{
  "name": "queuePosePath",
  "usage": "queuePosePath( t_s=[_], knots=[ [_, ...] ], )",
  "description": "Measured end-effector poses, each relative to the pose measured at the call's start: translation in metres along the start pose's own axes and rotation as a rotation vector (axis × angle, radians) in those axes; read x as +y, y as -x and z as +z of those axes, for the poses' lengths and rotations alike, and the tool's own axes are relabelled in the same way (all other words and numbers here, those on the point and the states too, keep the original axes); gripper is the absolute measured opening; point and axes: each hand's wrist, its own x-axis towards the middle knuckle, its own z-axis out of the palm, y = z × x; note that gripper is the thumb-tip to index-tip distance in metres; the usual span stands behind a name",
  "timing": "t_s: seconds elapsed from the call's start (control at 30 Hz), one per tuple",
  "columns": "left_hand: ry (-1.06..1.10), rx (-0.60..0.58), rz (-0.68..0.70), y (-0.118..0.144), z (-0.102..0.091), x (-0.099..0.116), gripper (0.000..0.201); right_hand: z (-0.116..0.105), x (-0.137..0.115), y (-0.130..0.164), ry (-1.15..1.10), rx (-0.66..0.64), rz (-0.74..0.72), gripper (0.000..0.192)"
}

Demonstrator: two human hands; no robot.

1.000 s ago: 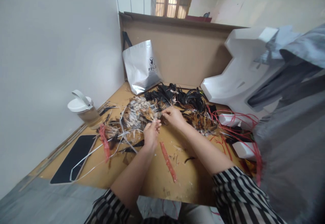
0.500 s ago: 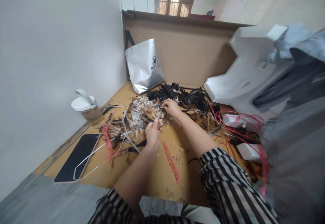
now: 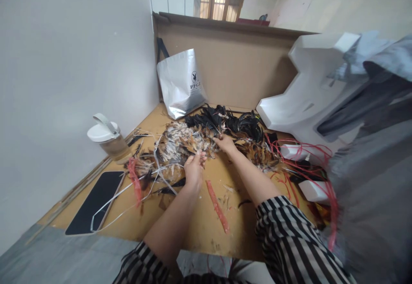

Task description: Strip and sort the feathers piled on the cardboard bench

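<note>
My left hand [image 3: 194, 169] is pinched closed over the front of a pile of brown and whitish feathers [image 3: 174, 142], with small feathers at its fingertips. Further back and to the right, my right hand [image 3: 225, 143] is closed in a pinch on a feather at the pile's edge. What lies between its fingers is too small to make out fully. Long black feathers [image 3: 246, 125] spread behind the right hand, and brown feathers [image 3: 260, 155] lie to its right. White plastic strapping [image 3: 157, 155] and a red plastic strip [image 3: 135, 181] cross the left side of the pile.
A phone [image 3: 96, 202] and a lidded cup [image 3: 109, 140] are at the left. A silver bag [image 3: 180, 86] leans at the back against cardboard [image 3: 238, 65]. Another red strip [image 3: 217, 206] lies in front. Red cords [image 3: 302, 146] tangle at the right beside a white foam piece [image 3: 289, 103].
My right hand has moved a little to the right and slightly down, away from the left hand. My left hand has stayed nearly in place, still pinched.
</note>
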Motion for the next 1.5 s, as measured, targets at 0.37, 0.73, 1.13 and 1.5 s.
queuePosePath(
  t_s=[0.37,0.73,1.13,1.5],
  knots=[
    [-0.001,-0.022,0.009,-0.003,-0.003,-0.001,0.021,0.037,-0.046,0.004,0.139,-0.030,0.154,0.056],
    [0.014,-0.018,0.026,-0.006,-0.004,-0.001,0.026,-0.042,-0.025,0.030,-0.531,-0.071,0.027,0.043],
    [-0.031,-0.074,0.034,-0.004,-0.005,-0.005,0.024,-0.044,0.006,0.083,-0.427,0.122,-0.055,0.053],
    [-0.061,-0.101,0.041,-0.008,-0.009,-0.002,0.024,-0.040,0.042,0.108,-0.067,0.224,-0.204,0.019]
  ],
)
